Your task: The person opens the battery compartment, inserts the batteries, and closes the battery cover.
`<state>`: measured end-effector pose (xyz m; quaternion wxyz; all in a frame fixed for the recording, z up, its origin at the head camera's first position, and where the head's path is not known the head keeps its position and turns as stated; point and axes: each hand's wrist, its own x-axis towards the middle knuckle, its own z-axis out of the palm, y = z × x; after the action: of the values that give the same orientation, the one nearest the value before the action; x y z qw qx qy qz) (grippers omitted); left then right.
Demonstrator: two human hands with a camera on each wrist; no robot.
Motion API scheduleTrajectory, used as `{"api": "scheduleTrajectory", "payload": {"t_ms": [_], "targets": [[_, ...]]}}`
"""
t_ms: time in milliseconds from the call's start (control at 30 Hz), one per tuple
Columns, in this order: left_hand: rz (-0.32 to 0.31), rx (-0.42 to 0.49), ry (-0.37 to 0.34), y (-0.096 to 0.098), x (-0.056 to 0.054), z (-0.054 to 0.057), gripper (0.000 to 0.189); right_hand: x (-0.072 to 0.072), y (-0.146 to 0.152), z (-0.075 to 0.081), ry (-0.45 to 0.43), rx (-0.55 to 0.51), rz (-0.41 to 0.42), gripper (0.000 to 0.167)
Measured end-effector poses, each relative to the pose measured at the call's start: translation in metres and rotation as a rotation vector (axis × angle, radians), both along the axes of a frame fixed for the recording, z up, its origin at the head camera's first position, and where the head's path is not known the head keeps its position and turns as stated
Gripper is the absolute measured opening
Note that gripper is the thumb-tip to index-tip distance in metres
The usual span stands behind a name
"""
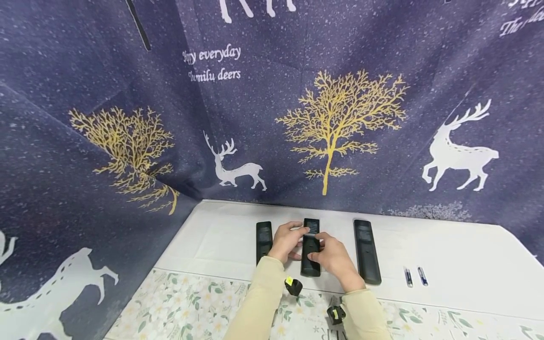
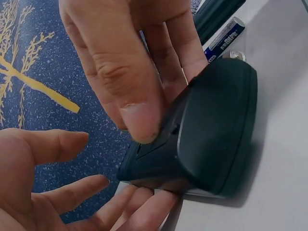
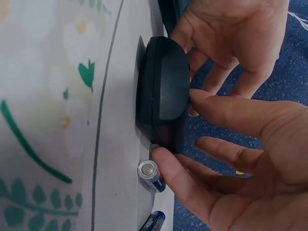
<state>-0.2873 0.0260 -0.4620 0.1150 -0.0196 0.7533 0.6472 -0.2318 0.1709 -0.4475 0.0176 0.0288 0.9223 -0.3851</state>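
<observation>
A black remote control [image 1: 310,259] lies back side up on the white tabletop between both hands. In the left wrist view its battery cover [image 2: 156,139] shows on the upper face. My right hand [image 1: 335,257] holds the remote from the right, thumb pressed on the cover and fingers along the side. My left hand [image 1: 285,242] is at the left side, its fingertips against the remote's edge. Its thumb and index finger are spread apart from the lower fingers, and one finger reaches over the far part in the head view.
Another black remote [image 1: 264,236] lies to the left and a longer one [image 1: 368,255] to the right. Two batteries [image 1: 408,277] [image 1: 422,276] lie farther right. A flowered cloth [image 1: 204,302] covers the near side; a dark blue printed curtain [image 1: 263,113] hangs behind.
</observation>
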Motion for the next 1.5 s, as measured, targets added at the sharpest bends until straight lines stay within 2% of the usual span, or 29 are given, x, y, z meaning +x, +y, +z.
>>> {"api": "scheduleTrajectory", "payload": {"t_ms": [200, 400, 600, 733, 933, 1333, 1500], "targets": [[-0.014, 0.049, -0.015, -0.003, -0.002, -0.003, 0.052, 0.000, -0.001, -0.002, 0.036, 0.003, 0.014, 0.067], [-0.024, 0.152, -0.041, -0.005, -0.006, -0.006, 0.060, 0.001, -0.001, -0.003, 0.094, -0.029, 0.014, 0.065], [-0.018, 0.218, 0.005, -0.006, -0.007, -0.004, 0.059, 0.003, 0.001, 0.000, 0.159, -0.049, 0.021, 0.063], [-0.014, 0.232, 0.020, -0.007, -0.008, -0.005, 0.063, 0.003, 0.003, 0.001, 0.179, -0.087, 0.033, 0.063], [-0.027, 0.243, 0.037, -0.009, -0.007, -0.005, 0.065, 0.007, 0.008, 0.005, 0.155, -0.174, 0.053, 0.064], [-0.078, 0.243, 0.094, -0.013, -0.007, -0.003, 0.069, 0.010, 0.013, 0.007, 0.153, -0.191, 0.081, 0.065], [-0.080, 0.245, 0.104, -0.013, -0.006, -0.001, 0.071, 0.011, 0.019, 0.012, 0.164, -0.174, 0.098, 0.057]]}}
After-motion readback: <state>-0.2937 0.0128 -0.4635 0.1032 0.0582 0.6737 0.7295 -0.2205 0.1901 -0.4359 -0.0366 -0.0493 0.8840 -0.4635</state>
